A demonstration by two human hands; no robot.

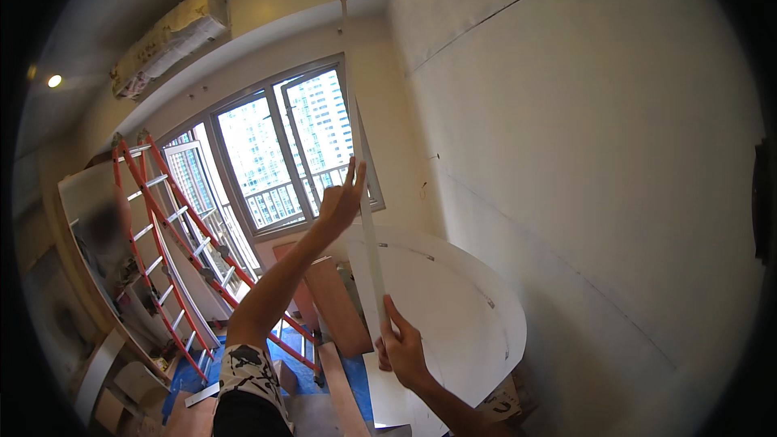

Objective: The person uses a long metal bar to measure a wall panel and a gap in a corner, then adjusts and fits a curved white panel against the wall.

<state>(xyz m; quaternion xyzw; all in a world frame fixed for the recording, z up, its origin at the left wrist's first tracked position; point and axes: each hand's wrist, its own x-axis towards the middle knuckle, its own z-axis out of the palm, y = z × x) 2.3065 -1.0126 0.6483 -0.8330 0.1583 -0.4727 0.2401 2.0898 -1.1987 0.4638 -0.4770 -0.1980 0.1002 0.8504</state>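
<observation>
A long, thin white pole (371, 251) rises steeply in front of me, and its narrow brownish tip is close to the ceiling edge. My left hand (341, 201) is raised at the pole's middle, with two fingers stretched up along it and the others curled. Lower down, my right hand (402, 352) grips the pole, its index finger pointing upward. Behind the pole's lower part stands a large white panel (453, 316) with a rounded edge and small dark marks along its rim. The pole's bottom end cannot be made out.
A red stepladder (182, 210) stands open at the left, before the window (267, 154). Blue sheeting (295, 356) covers part of the floor, with brown boards (336, 307) on it. A bare pale wall (583, 178) fills the right side. A wrapped box-shaped unit (170, 40) hangs high at left.
</observation>
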